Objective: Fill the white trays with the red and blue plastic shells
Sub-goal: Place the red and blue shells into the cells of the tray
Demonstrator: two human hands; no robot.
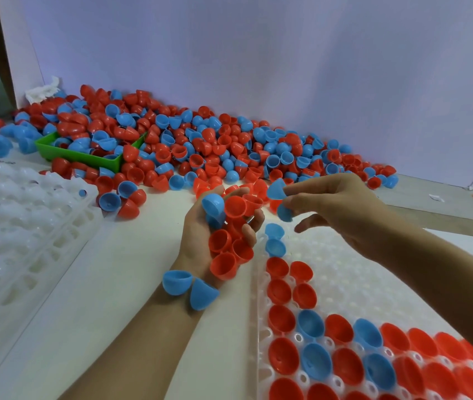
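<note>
A big heap of red and blue plastic shells (206,142) lies along the back wall. My left hand (200,241) is cupped palm up around a bunch of red and blue shells (231,238), and two blue shells (189,287) sit at its wrist. My right hand (336,209) pinches two blue shells (280,202) between its fingertips, just above the far end of the white tray (336,272). That tray's near rows hold red and blue shells (339,350), open side up. Two more blue shells (275,241) sit in its far left column.
A green bin (56,151) full of shells stands at the back left, half buried in the heap. A stack of empty white trays (18,232) fills the left side. Crumpled white material (43,90) lies in the back left corner.
</note>
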